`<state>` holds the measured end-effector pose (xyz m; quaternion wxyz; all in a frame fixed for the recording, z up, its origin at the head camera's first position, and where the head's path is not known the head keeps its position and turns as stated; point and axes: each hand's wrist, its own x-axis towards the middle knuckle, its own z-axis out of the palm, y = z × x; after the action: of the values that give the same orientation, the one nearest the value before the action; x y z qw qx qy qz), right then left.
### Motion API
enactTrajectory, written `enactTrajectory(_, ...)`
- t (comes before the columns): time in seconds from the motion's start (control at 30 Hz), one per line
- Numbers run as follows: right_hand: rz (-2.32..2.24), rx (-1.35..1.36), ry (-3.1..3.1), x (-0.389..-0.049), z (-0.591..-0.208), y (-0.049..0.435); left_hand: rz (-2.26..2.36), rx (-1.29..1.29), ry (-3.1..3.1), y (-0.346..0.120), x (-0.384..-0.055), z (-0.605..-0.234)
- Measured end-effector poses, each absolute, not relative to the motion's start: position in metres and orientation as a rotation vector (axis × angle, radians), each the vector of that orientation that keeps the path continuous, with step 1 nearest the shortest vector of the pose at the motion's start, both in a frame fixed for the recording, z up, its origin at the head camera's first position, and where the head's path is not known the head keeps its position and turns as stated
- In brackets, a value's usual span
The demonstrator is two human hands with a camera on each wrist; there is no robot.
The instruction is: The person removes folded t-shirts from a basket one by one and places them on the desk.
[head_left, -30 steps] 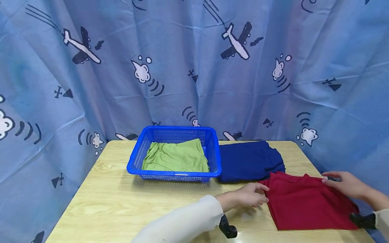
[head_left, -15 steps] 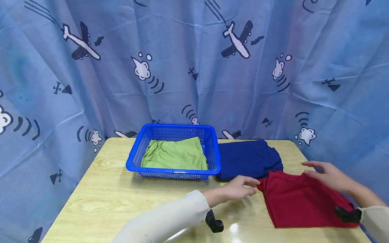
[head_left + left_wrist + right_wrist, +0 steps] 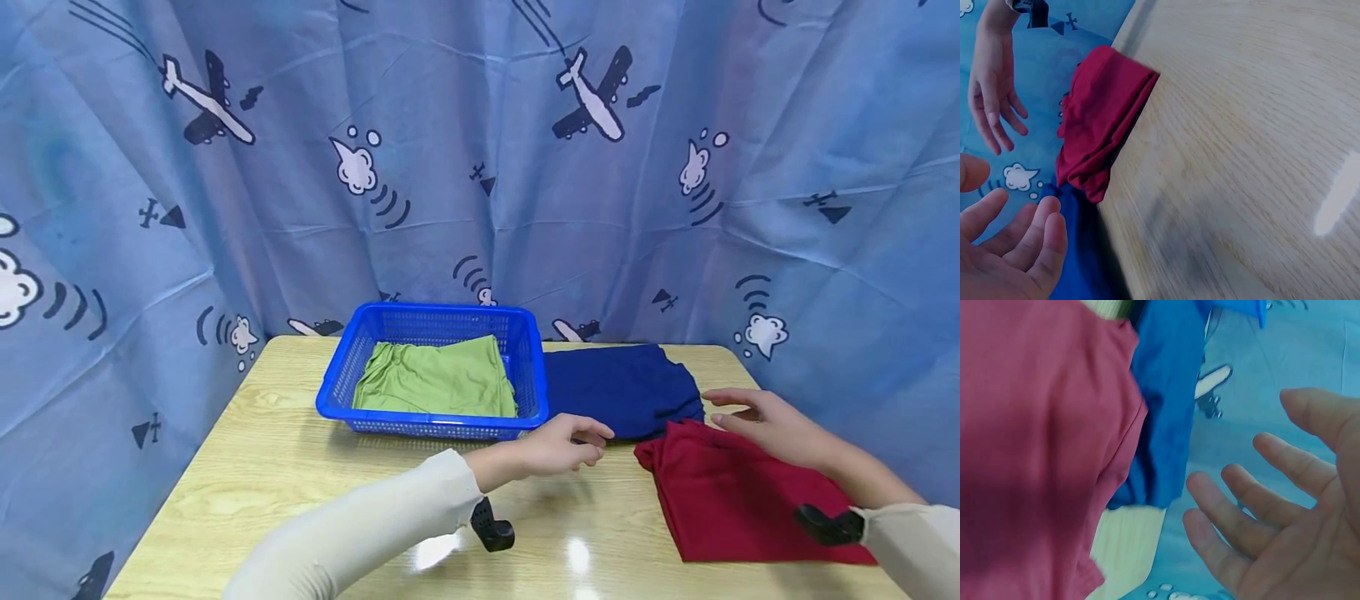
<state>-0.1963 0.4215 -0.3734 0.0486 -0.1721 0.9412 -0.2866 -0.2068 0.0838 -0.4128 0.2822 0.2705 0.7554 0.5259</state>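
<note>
A folded red garment [image 3: 750, 508] lies at the table's right front, its upper left corner close to a folded navy blue garment [image 3: 618, 387]. My left hand [image 3: 558, 446] hovers in front of the navy cloth, near the basket's front right corner, holding nothing. Its fingers are relaxed and spread in the left wrist view. Above the far edge of the red garment, my right hand [image 3: 780, 427] hangs with loosely bent fingers and nothing in them; its open palm [image 3: 1316, 550] shows in the right wrist view. A green folded garment [image 3: 435, 379] lies inside the blue basket [image 3: 442, 423].
The basket stands at the back middle of the wooden table [image 3: 247, 483], against the navy garment's left side. A blue curtain [image 3: 450, 167] printed with airplanes hangs behind and around the table.
Both hands have moved left, the left hand away from the red garment's left edge and the right hand from its right side toward its far edge. The garments stay in place.
</note>
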Motion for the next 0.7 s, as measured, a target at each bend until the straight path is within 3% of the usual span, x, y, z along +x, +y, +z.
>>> enactTrajectory(0.33,-0.941,-0.605,2.777,-0.200,-0.367,0.385,1.336,0.830,2.066,0.069,-0.208,-0.410)
enactTrajectory(0.7,-0.967,-0.607,2.749,-0.209,-0.355,0.341,1.370,0.804,2.027,0.038,-0.215,-0.379)
